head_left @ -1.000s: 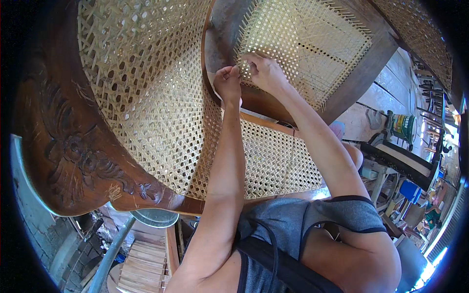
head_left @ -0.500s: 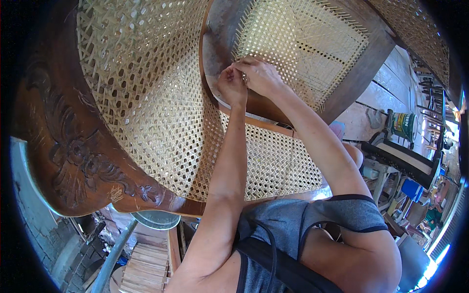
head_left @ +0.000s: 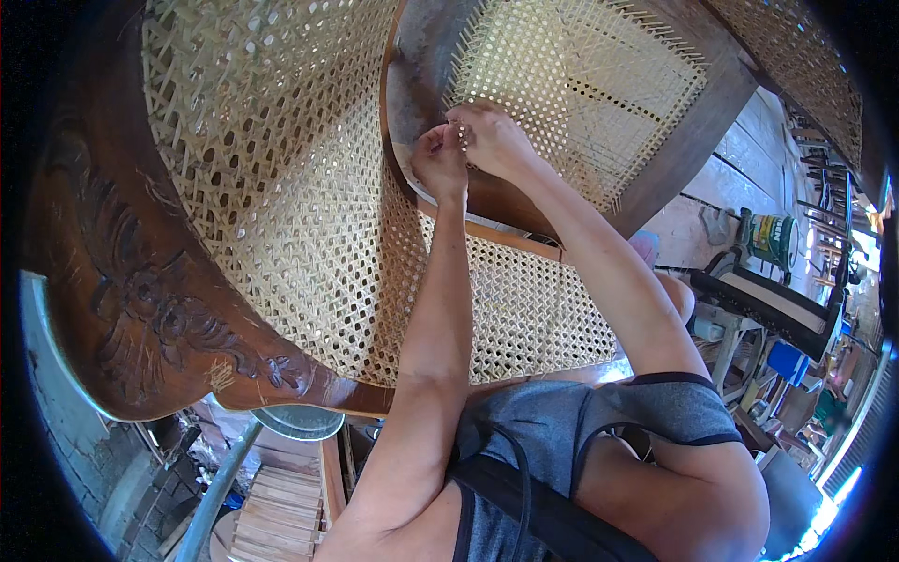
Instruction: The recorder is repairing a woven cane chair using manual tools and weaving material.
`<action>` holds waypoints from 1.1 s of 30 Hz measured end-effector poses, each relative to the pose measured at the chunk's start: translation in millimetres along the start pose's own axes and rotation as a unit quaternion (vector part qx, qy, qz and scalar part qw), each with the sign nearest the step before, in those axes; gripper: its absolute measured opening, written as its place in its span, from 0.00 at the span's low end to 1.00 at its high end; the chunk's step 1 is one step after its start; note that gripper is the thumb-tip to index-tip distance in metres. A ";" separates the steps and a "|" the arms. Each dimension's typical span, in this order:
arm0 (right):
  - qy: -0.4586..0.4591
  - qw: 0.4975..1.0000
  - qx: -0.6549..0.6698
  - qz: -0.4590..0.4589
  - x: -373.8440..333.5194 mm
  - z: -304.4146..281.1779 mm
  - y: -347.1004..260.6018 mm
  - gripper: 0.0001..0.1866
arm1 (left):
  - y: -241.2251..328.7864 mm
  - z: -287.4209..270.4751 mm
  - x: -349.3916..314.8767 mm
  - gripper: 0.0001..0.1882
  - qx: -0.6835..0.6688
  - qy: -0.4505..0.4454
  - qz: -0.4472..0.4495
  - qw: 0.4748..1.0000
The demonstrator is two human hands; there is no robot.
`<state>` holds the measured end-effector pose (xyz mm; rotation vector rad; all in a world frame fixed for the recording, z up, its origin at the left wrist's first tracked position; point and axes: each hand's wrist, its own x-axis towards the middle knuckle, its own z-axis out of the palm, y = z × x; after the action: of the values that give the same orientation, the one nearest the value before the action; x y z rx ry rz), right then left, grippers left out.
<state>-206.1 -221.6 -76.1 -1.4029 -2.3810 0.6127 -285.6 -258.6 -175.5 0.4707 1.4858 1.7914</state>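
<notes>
My left hand (head_left: 438, 161) is closed, thumb and fingertips together, above the dark wooden seat frame (head_left: 655, 192) by its near left corner. Beside it, my right hand (head_left: 493, 142) bends its fingers in a pinch, the two sets of fingertips almost touching. Whatever they grip is too fine or hidden to make out. Beyond the right hand lies a woven cane seat panel (head_left: 524, 66) with loose strand ends sticking out along its edges. Left of both hands spreads a larger cane panel (head_left: 309, 272), set in a carved brown wooden frame (head_left: 154, 304).
Another cane panel (head_left: 796, 56) leans in at the upper right. A green bucket (head_left: 773, 240) and a black-framed piece (head_left: 768, 304) stand on the right. Wooden slats (head_left: 276, 510), a round metal basin (head_left: 300, 423) and a grey pole (head_left: 220, 492) are at the lower left.
My left hand has drawn slightly left and my fingertips have come a little further apart. The cane panels look the same.
</notes>
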 end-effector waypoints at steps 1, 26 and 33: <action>-0.001 1.000 0.000 -0.002 -1.8 0.2 4.0 0.19 | 0.2 -1.1 2.6 0.09 -0.001 0.002 0.001 1.000; -0.044 0.996 -0.059 -0.050 -1.4 -9.4 -6.8 0.21 | 4.5 6.0 4.5 0.08 -0.074 0.008 -0.025 0.997; -0.059 0.985 -0.139 -0.078 0.8 -6.1 -10.9 0.12 | 11.3 6.9 -4.0 0.11 -0.027 -0.020 -0.004 0.999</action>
<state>-211.8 -224.3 -65.2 -1.2976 -2.7253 0.3419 -281.7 -257.4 -162.3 0.4700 1.4064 1.8014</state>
